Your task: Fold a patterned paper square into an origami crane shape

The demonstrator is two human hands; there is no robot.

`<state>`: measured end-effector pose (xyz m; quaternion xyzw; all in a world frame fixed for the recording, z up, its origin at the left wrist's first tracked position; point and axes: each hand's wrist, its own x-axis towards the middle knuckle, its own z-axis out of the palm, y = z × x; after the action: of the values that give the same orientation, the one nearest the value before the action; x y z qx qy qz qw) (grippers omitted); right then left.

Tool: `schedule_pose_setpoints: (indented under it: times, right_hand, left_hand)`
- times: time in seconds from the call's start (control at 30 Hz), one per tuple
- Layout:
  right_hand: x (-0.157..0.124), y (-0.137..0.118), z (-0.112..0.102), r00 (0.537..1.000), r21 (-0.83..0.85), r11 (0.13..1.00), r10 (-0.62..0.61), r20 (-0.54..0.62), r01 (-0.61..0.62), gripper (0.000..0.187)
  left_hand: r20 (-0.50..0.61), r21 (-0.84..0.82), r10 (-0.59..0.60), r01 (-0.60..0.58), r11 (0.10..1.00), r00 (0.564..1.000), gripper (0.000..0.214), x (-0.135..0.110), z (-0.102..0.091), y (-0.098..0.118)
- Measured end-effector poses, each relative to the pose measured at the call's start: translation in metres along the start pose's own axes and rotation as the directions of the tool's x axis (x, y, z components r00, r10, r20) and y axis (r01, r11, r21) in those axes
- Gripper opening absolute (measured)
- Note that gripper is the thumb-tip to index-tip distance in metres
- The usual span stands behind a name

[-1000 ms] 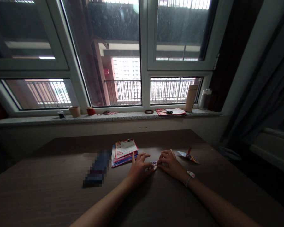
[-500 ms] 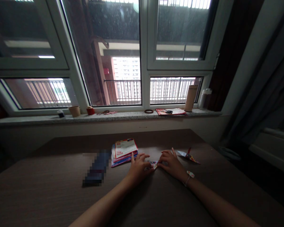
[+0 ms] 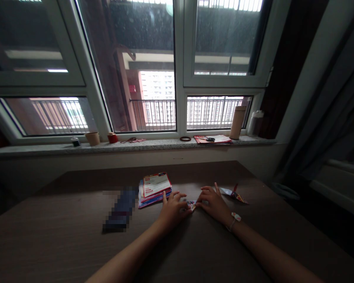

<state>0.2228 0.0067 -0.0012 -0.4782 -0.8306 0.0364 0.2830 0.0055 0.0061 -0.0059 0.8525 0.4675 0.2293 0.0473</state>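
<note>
A small piece of colourful printed paper [image 3: 191, 204], seemingly folded, lies on the brown table [image 3: 61, 236] between my two hands. The thumb and forefinger of my left hand [image 3: 173, 208] close on its left side, with the other fingers raised. From the right, the fingertips of my right hand [image 3: 212, 204] pinch its other end, and one finger sticks up. Both hands cover much of the paper. A stack of printed sheets [image 3: 157, 186] lies just beyond my left hand. Past my right hand rests a folded paper shape [image 3: 235, 194] with white, red and yellow parts.
Left of the stack is a dark, pixelated object [image 3: 120, 212]. Along the windowsill [image 3: 162, 145] stand a paper cup [image 3: 93, 138], a red spool [image 3: 112, 137], a bracelet [image 3: 185, 138], scissors [image 3: 210, 139] on papers, a tan flask [image 3: 237, 122] and a pale bottle [image 3: 255, 123].
Almost nothing differs. My right hand and wrist have shifted very slightly, while both hands stay on the small paper.
</note>
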Motion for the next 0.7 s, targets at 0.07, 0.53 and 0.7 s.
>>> schedule_pose_setpoints:
  times: [0.07,0.53,0.7]
  right_hand:
    - [0.0002,-0.0005,-0.0004,1.000,0.002,1.000,0.001,0.001,-0.001,0.014]
    - [-0.0012,-0.0035,-0.0010,1.000,0.015,1.000,0.020,0.001,-0.020,0.013]
    - [-0.0044,-0.0057,-0.0015,1.000,0.008,1.000,0.019,-0.017,-0.019,0.013]
  left_hand:
    - [0.001,0.000,-0.004,0.004,1.000,1.000,0.012,-0.0001,0.0005,-0.0004]
    - [0.006,-0.002,-0.020,0.020,1.000,1.000,0.013,-0.0003,0.0019,-0.0016]
    - [0.007,-0.008,-0.024,0.024,1.000,1.000,0.013,-0.0007,0.0028,-0.0015]
